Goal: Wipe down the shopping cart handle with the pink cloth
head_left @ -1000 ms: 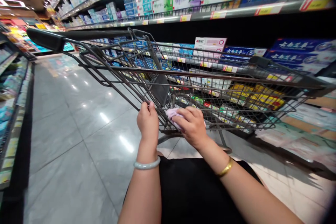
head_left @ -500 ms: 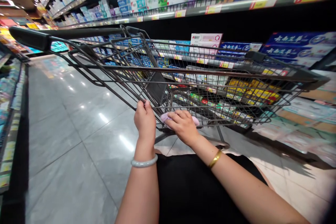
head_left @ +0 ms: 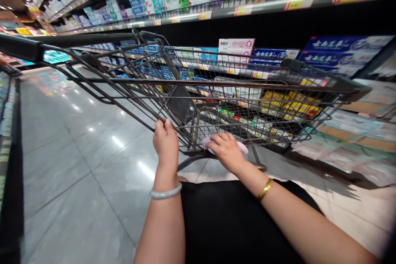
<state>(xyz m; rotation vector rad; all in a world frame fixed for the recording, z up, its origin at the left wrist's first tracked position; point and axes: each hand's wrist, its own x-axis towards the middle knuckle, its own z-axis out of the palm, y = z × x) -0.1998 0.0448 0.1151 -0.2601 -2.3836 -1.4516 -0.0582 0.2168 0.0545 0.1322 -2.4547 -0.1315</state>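
A dark metal shopping cart (head_left: 216, 83) stands sideways in front of me, its handle (head_left: 21, 46) off to the left. My left hand (head_left: 166, 138) is closed around a lower wire of the cart's side, near the back end of the basket. Under the fingers of my right hand (head_left: 225, 150) is a pale pink cloth (head_left: 242, 147), held against the low edge of the basket. Parts of the cloth stick out on both sides of that hand. Through the wires the basket's mesh floor shows.
Behind the cart runs a store shelf (head_left: 198, 15) with boxed goods and price tags. Clear plastic bins (head_left: 355, 132) stand at the right. Another shelf (head_left: 6, 132) borders the grey tiled floor (head_left: 77, 165) on the left.
My right hand has slid to the right along the basket's low edge with the cloth. My left hand keeps its hold on the wire. The whole view has shifted slightly.
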